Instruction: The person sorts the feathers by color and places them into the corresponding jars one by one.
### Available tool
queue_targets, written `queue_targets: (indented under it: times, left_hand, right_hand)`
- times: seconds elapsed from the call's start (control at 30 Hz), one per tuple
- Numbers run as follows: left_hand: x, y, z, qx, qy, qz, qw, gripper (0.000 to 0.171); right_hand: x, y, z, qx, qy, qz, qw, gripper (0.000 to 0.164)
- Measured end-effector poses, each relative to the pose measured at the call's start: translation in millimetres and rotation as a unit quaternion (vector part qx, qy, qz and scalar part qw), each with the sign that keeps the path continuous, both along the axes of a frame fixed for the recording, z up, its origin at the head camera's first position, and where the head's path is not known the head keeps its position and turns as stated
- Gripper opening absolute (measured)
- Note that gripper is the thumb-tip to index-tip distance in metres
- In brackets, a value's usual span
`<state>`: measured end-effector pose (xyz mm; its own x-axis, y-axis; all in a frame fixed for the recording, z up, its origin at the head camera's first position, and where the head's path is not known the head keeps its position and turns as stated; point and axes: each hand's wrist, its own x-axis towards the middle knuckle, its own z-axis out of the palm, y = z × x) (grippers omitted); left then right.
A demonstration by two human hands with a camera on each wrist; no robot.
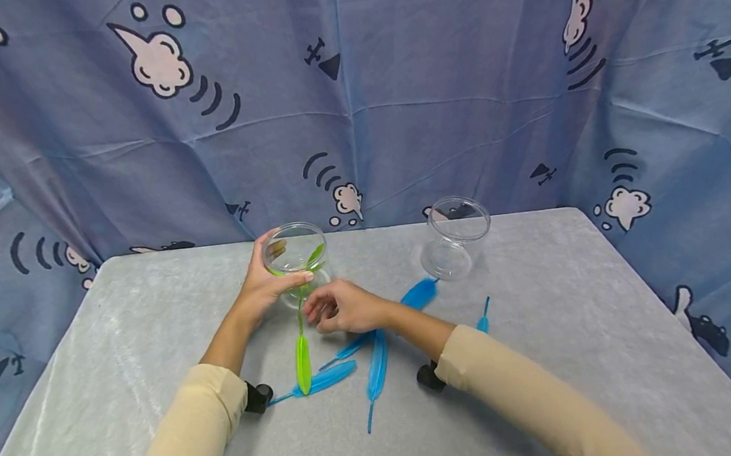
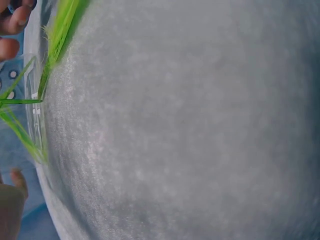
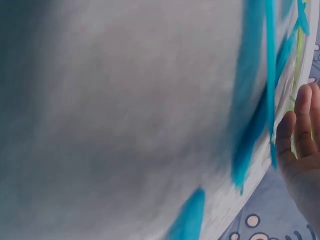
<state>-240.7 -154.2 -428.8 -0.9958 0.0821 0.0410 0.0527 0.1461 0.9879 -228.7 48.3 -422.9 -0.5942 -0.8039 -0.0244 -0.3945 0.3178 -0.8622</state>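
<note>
The green feather points down below the fingers of the left hand, which grasp a clear jar; beside its stem, the fingers of the right hand are loosely bent, apparently holding nothing. Green pieces, too jumbled to count, show through that jar. Blue feathers, seemingly five, lie around the right fingers, partly blocked by the forearm. A second jar stands beyond, rightward: two jars altogether.
</note>
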Motion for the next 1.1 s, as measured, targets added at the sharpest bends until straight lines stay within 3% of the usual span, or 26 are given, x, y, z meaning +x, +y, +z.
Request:
queue_targets:
  times: [0.43,0.77,1.1]
  left_hand:
    - [0.0,-0.1,0.8,0.003,-0.005,-0.003,1.0000,0.101]
    - [0.2,-0.1,0.6,-0.004,0.000,0.000,1.0000,0.100]
    - [-0.9,-1.0,-0.4,-0.003,-0.001,-0.002,1.0000,0.100]
  right_hand:
    - [8.1,-17.3,-3.7,0.004,0.012,0.021,1.000,0.032]
    - [13.6,-26.7,-5.3,0.041,0.025,0.020,0.999,0.033]
    - [15.9,-33.6,-7.6,0.083,0.088,0.012,0.993,0.036]
